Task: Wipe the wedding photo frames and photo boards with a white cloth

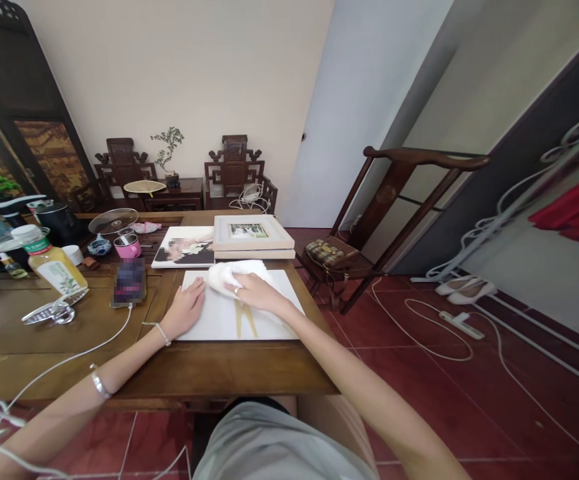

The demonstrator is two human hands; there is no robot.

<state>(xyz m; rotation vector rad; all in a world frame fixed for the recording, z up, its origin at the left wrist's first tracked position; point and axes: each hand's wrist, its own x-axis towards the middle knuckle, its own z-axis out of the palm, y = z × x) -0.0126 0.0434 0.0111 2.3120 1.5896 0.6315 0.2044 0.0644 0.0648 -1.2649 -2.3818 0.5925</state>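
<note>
A flat white board (277,325) lies near the table's front edge, with a gold two-legged shape (240,325) on its lower middle. My right hand (253,292) is closed on a bunched white cloth (222,273) and presses it onto the board's upper part; the cloth and hand hide some of the surface. At the board's left edge, my left hand (185,310) rests with its fingers stretched out, holding nothing. Just behind the board lie a photo panel (202,257) and stacked light-coloured picture frames (282,235), the top one holding a small photo.
On the wooden table (249,373), left, are a phone (128,283) with a white cable, a pink mug (128,248), a bottle of yellow liquid (52,263) and a silvery hair clip (57,310). A wooden chair (389,183) bearing a plaid bag (324,252) stands right.
</note>
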